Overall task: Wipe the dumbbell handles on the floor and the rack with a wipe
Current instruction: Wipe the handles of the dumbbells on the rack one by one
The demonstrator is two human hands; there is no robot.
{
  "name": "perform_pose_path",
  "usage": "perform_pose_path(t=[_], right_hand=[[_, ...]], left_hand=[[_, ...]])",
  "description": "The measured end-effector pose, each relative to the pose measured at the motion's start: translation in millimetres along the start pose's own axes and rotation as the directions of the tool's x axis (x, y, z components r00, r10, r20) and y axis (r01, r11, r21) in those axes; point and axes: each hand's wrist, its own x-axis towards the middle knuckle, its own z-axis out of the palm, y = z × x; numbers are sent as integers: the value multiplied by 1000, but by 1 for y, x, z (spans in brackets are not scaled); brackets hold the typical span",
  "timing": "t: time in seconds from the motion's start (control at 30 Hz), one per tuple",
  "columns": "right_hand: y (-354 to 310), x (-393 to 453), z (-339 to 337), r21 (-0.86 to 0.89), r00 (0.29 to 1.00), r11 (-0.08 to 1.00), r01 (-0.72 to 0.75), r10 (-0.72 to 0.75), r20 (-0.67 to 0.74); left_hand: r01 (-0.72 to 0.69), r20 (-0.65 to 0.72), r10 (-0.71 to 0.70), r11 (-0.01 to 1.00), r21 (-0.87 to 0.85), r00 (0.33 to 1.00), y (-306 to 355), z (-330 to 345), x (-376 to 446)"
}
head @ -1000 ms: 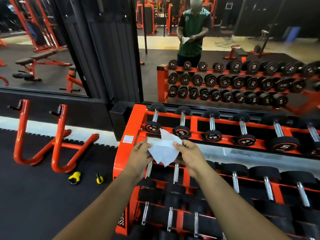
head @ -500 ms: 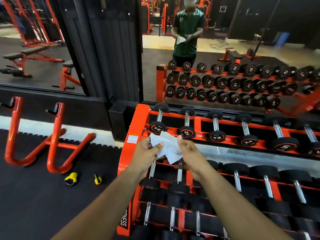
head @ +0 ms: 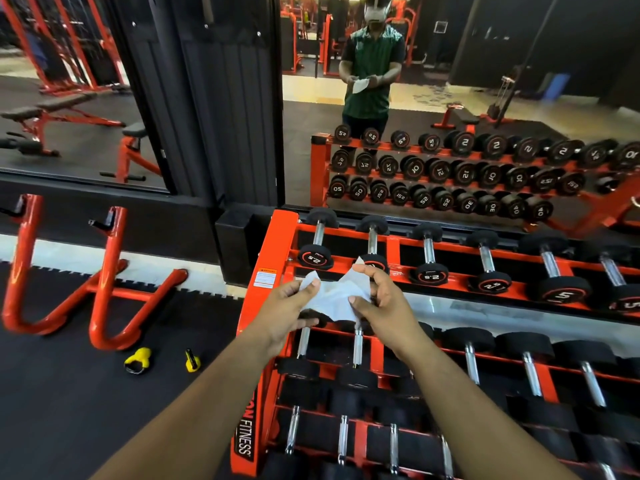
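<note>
Wipe (head: 334,299) hangs spread between both hands above the rack (head: 266,258), the left hand (head: 289,308) pinching one corner, the right hand (head: 375,299) the other. Handles (head: 318,233) run away from the person, long axis front to back; the top-row ones lie just beyond the fingers, about equally near either hand.

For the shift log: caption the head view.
Both hands, left and right, hold a white wipe above the orange dumbbell rack.
</note>
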Motion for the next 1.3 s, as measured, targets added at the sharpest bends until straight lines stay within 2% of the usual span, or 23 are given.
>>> perform_pose_path(t=[0.1,0.2,0.23,0.3,0.37,0.43,0.53,0.63,0.7,0.77,0.83,0.9,0.93,0.97,1.0,1.07,1.13,1.2,1.3], right_hand=[[-1,-4,-9,-77,999,996,51,-50,21],[4,-8,-21,-112,998,992,59,-59,4],[5,-10,-22,-61,999,997,50,-49,16],[7,-12,-22,205,1000,978,-26,22,22],[7,-7,-20,450,985,882,-140,169,-23],[6,1,-19,485,963,858,-169,248,-103],[6,9,-22,343,947,929,-140,227,-227],[10,12,-28,76,959,993,-88,105,-263],[11,14,-32,-134,957,990,-33,-7,-290],[11,16,-35,-331,942,942,44,-150,-300],[11,21,-40,-554,914,823,122,-311,-261],[11,26,-45,-722,886,680,131,-406,-222],[10,28,-47,-763,880,635,123,-425,-213],[10,30,-50,-778,876,616,126,-438,-205],[9,32,-52,-770,875,621,143,-442,-195],[3,33,-56,-668,897,715,207,-411,-163],[-7,31,-59,-512,942,829,225,-320,-104],[-15,30,-60,-435,969,879,198,-243,-50],[-21,32,-66,-358,980,914,191,-198,17]], left_hand=[[12,-67,-19,995,-96,998,4,5,2],[-10,-39,7,997,-79,999,7,6,1],[-28,-21,27,998,-63,999,7,7,0],[-88,8,88,996,-24,996,5,9,-2],[-158,29,157,987,35,987,3,10,-1],[-215,30,213,972,91,977,0,11,1],[-285,-41,300,936,207,953,-1,11,4],[-331,-131,398,873,359,908,1,9,7],[-343,-143,436,839,423,889,4,10,8],[-349,-104,471,767,539,876,6,9,10],[-309,-36,495,597,740,868,9,7,14],[-232,5,541,353,906,841,14,6,17],[-205,10,568,280,938,823,16,6,18],[-194,7,593,253,948,805,18,6,20],[-201,-2,612,263,944,791,18,6,22],[-284,-1,634,348,893,774,18,5,27],[-408,15,607,517,752,795,20,6,27],[-436,11,530,685,584,848,26,13,22],[-455,3,522,743,491,853,33,20,19]])
